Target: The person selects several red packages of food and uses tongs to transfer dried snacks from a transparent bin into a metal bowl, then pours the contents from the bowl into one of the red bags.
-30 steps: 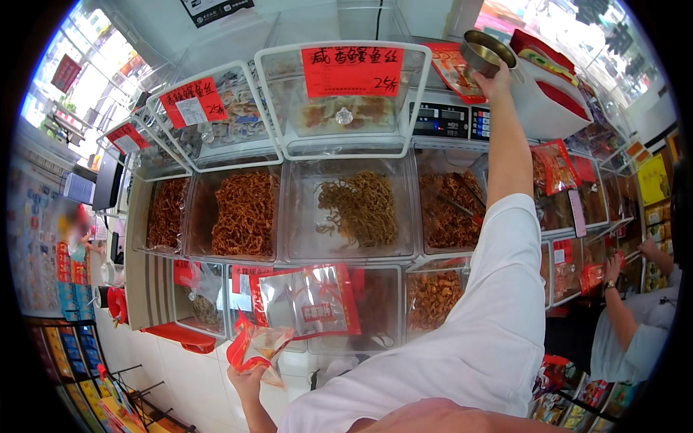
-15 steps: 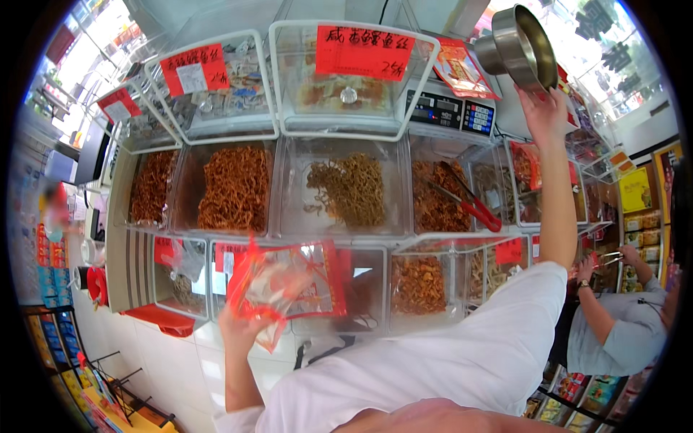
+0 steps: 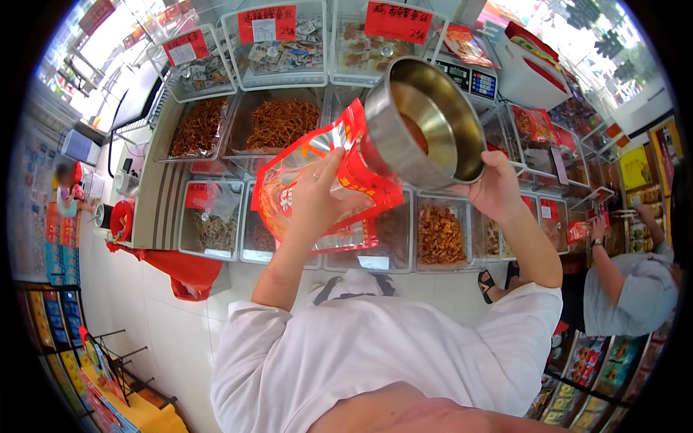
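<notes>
My left hand [image 3: 317,193] grips a red and clear plastic pouch [image 3: 285,177] by its middle, tilted in front of the bins. In my right hand [image 3: 497,186] is a wide-mouthed steel funnel [image 3: 442,133], pinched at its rim on the right side. The funnel's narrow end points left and meets the open edge of the pouch. Whether the spout sits inside the pouch I cannot tell, as the pouch and funnel wall hide it. Behind them, clear bins hold brown dried shreds [image 3: 283,123] and, nearer, orange-brown dried pieces [image 3: 440,234].
A digital scale [image 3: 469,79] stands behind the funnel, beside a white box [image 3: 533,71]. Lidded bins with red signs line the back. At the right a co-worker [image 3: 628,289] in grey holds tongs. A red cloth [image 3: 191,270] hangs at the counter's left end.
My right hand has brought the funnel down from the upper right to the pouch. My left hand has raised the pouch up and rightward to meet it. The view has shifted.
</notes>
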Motion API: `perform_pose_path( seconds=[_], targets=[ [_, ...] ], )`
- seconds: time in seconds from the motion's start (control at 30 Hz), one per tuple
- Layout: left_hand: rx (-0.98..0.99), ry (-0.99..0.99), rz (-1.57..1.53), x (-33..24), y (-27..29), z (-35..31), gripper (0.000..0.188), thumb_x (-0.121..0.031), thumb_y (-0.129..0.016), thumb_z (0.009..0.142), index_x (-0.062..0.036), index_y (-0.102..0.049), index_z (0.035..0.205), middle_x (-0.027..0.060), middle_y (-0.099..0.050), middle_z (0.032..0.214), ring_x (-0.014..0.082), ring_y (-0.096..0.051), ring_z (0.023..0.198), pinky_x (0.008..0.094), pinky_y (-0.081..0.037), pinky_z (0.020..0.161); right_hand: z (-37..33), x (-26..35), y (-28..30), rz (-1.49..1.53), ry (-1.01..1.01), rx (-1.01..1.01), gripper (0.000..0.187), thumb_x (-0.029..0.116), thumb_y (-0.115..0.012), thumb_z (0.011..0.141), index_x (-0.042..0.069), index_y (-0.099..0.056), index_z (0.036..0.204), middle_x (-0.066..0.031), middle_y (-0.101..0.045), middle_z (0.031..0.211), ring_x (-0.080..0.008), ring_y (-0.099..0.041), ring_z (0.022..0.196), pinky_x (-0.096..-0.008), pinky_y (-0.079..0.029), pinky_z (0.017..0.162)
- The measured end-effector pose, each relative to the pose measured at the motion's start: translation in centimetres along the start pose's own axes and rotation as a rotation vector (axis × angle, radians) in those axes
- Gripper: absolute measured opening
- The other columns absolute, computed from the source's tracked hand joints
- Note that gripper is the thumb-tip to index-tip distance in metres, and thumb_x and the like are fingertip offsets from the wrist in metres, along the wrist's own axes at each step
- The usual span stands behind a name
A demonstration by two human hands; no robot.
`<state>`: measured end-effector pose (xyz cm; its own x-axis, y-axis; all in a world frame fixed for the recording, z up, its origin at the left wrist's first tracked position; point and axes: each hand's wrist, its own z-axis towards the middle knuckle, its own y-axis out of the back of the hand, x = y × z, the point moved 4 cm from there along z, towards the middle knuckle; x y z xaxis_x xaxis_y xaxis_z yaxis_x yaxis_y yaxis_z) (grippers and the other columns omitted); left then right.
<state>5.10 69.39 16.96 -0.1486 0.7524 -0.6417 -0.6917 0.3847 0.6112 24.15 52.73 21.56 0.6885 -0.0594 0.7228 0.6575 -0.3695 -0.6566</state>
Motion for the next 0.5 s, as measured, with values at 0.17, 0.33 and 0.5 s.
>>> perform_pose_path(
  seconds=[0.17,0.33,0.5],
  targets=[
    [0.014,-0.060,-0.104,2.2,2.2,-4.4,0.080,-0.027,-0.080,0.046,-0.0004,-0.046,0.113,0.0150,-0.055,0.102,0.0312,-0.054,0.090,0.0380,-0.043,0.077,-1.8,-6.9,-3.6,-0.021,-0.076,-0.011,0.048,0.023,-0.047,0.078,0.005,-0.035,0.121,-0.0120,-0.049,0.115,-0.0240,-0.052,0.102,-0.0395,-0.042,0.088],
    [0.213,0.301,-0.596,6.5,1.9,-9.9,0.067,-0.017,-0.077,0.052,-0.0016,-0.046,0.110,0.0111,-0.055,0.100,0.0246,-0.052,0.095,0.0338,-0.042,0.079,-2.6,-14.1,-6.8,-0.016,-0.160,-0.035,0.059,0.022,-0.051,0.076,0.013,-0.025,0.128,-0.0078,-0.045,0.118,-0.0214,-0.051,0.103,-0.0393,-0.040,0.090],
    [0.057,0.143,-0.671,6.5,2.7,-12.2,0.058,-0.017,-0.075,0.053,-0.0035,-0.050,0.103,0.0082,-0.056,0.096,0.0201,-0.053,0.088,0.0317,-0.042,0.076,-4.3,-16.6,-9.5,-0.063,-0.180,-0.094,0.067,0.022,-0.052,0.075,0.016,-0.017,0.131,-0.0071,-0.040,0.121,-0.0208,-0.049,0.104,-0.0393,-0.038,0.091]
  ],
)
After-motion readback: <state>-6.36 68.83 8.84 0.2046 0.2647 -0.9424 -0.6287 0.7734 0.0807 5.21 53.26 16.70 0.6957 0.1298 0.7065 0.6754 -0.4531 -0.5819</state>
